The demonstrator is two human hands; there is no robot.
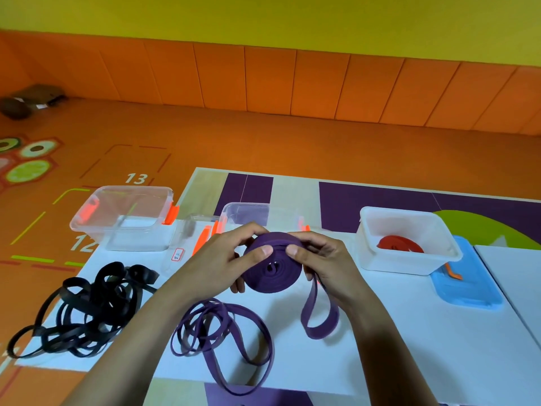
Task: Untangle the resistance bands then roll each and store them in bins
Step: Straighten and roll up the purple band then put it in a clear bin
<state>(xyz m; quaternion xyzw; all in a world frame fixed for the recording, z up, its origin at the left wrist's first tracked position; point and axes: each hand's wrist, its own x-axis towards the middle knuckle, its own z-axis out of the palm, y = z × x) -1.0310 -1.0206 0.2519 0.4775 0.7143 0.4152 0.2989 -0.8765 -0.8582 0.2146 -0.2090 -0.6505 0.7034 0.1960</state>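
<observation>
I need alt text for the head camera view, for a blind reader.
Left hand and right hand grip a partly rolled purple band over a white table. A loose purple band and black bands lie nearby; a red roll sits in a bin.

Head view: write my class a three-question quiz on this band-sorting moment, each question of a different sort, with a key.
1. True or false: the red band lies rolled inside the white bin.
2. What do the left hand and right hand hold together? A: a yellow lid. B: the purple roll. C: the red band.
3. Fill the gap: the tangled bands at the left are ____ in colour.
Key: 1 true; 2 B; 3 black.
</observation>
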